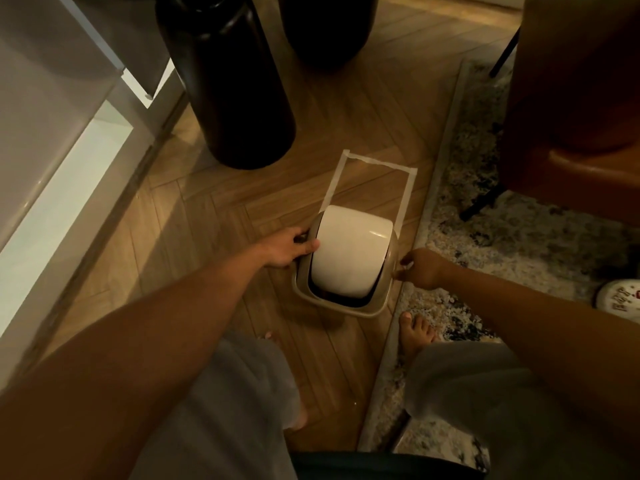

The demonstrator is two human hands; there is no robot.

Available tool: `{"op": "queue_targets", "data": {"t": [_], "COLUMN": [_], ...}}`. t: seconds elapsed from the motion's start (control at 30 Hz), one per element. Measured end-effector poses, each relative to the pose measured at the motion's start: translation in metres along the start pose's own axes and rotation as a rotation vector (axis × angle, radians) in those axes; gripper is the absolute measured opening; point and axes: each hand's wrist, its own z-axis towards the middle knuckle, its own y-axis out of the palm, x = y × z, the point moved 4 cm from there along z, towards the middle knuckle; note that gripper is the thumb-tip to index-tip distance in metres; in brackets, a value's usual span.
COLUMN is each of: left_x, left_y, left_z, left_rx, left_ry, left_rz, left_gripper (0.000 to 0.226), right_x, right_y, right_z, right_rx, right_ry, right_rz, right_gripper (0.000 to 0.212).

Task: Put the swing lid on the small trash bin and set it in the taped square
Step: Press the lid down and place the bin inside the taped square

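Note:
The small trash bin (343, 304) has a beige rim, and its white swing lid (351, 252) sits on top, tilted so a dark gap shows at the near side. The bin overlaps the near end of the taped square (370, 162) marked in pale tape on the wooden floor. My left hand (289, 247) grips the bin's left rim. My right hand (420, 268) pinches the right rim. The bin's body is hidden below the lid.
A tall black vase (228, 84) stands left of the square and a second dark vessel (325, 29) behind it. A patterned rug (502, 244) and a brown chair (571, 98) lie to the right. A white cabinet (52, 133) is at left. My bare feet are below the bin.

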Motion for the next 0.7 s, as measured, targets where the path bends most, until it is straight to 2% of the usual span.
{"op": "queue_targets", "data": {"t": [0.03,0.1,0.17,0.23,0.33,0.43,0.6,0.7], "left_x": [0.001,0.003,0.003,0.006,0.018,0.025,0.026,0.021], "left_y": [0.000,-0.002,-0.004,-0.005,0.000,0.008,0.019,0.032], "left_z": [0.000,0.002,0.003,0.004,0.001,-0.002,-0.003,-0.001], "left_rx": [0.010,0.040,0.070,0.096,0.111,0.090,0.083,0.103], "left_ry": [0.021,0.053,0.056,0.074,0.181,0.250,0.231,0.132], "left_rz": [0.010,0.063,0.105,0.106,0.040,0.034,0.042,0.054], "left_gripper": [0.074,0.077,0.080,0.078,0.069,0.064,0.069,0.076], "right_x": [0.000,-0.006,-0.020,-0.039,-0.067,-0.082,-0.078,-0.072], "right_y": [-0.007,-0.026,-0.043,-0.051,-0.045,-0.032,-0.014,0.000], "right_z": [0.002,0.003,-0.004,-0.018,-0.039,-0.046,-0.039,-0.035], "right_rx": [0.022,0.169,0.347,0.437,0.400,0.322,0.292,0.388], "right_ry": [0.029,0.037,-0.035,-0.154,-0.348,-0.424,-0.464,-0.466], "right_rz": [0.058,0.152,0.222,0.241,0.226,0.138,0.136,0.174], "right_gripper": [0.059,0.051,0.046,0.047,0.040,0.044,0.046,0.053]}}
